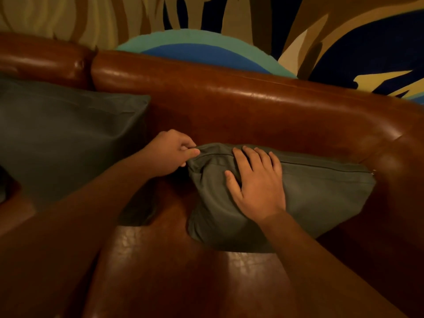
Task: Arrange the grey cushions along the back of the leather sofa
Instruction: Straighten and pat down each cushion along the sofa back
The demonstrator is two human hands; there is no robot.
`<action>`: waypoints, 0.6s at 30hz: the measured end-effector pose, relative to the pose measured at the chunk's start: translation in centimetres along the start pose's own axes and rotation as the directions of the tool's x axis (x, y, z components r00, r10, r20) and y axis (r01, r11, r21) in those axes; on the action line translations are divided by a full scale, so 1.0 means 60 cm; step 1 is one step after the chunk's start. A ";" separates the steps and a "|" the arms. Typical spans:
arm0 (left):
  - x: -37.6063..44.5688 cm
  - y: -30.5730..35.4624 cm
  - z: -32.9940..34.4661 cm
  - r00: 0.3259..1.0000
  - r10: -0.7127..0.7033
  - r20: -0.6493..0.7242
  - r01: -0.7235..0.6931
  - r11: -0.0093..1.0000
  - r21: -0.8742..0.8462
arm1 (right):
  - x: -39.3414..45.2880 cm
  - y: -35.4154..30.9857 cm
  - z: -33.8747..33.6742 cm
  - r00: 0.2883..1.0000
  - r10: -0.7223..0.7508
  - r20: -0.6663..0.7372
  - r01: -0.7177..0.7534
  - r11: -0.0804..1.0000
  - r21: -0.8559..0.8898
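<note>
Left grip: the left hand [171, 152] pinches the upper left corner of the right cushion [321, 198] between thumb and fingers.
Right grip: the right hand [257, 182] lies flat on the same cushion, fingers spread and pressing its face near the top seam.
Right cushion: it leans low against the sofa back [252, 106] at about 3 o'clock, slumped and creased, and looks not yet squared up.
Left cushion [64, 138]: at 9 o'clock, it stands upright against the back and looks placed.
Progress: one cushion seems settled; the second needs straightening. Whether more cushions wait out of view cannot be told.
Beyond: a painted wall [206, 14] at 12 o'clock.
</note>
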State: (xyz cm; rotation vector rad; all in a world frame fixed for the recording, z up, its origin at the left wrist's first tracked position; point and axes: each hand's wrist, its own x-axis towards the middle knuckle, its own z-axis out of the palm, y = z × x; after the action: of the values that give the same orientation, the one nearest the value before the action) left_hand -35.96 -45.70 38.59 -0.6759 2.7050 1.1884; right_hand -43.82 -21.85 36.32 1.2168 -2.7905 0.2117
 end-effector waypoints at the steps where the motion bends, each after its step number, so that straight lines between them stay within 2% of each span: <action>1: 0.001 0.006 -0.009 0.999 0.017 0.029 -0.019 0.999 0.051 | -0.002 0.000 0.000 1.000 -0.003 -0.015 0.003 1.000 0.003; 4: 0.003 0.027 -0.029 0.990 0.090 0.106 -0.111 0.969 0.221 | -0.007 0.002 0.001 0.999 -0.004 -0.051 0.005 1.000 0.012; 7: 0.005 0.034 -0.037 0.984 0.146 0.098 -0.168 0.946 0.278 | -0.009 0.001 0.000 0.999 0.002 -0.046 -0.002 1.000 0.014; 10: -0.006 0.028 -0.029 0.992 0.127 -0.004 -0.125 0.982 0.144 | -0.010 -0.002 -0.001 0.999 -0.001 -0.032 0.001 1.000 0.016; 12: -0.025 0.024 -0.009 0.988 0.081 -0.128 -0.075 0.996 0.054 | -0.011 -0.003 0.001 1.000 -0.003 -0.022 0.003 1.000 0.007; 15: -0.052 0.026 0.029 0.949 0.043 -0.312 -0.022 0.997 0.072 | -0.008 -0.003 0.002 1.000 0.002 -0.011 -0.002 1.000 -0.002; 18: -0.059 0.024 0.052 0.945 -0.064 -0.319 0.095 0.992 0.083 | -0.007 -0.004 0.003 1.000 -0.001 -0.002 0.001 1.000 -0.008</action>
State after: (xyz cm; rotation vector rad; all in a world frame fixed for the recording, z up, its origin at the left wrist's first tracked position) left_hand -33.64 -41.34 38.36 -1.0315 2.9332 0.9958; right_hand -43.34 -21.73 36.13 1.2154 -2.7863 0.2006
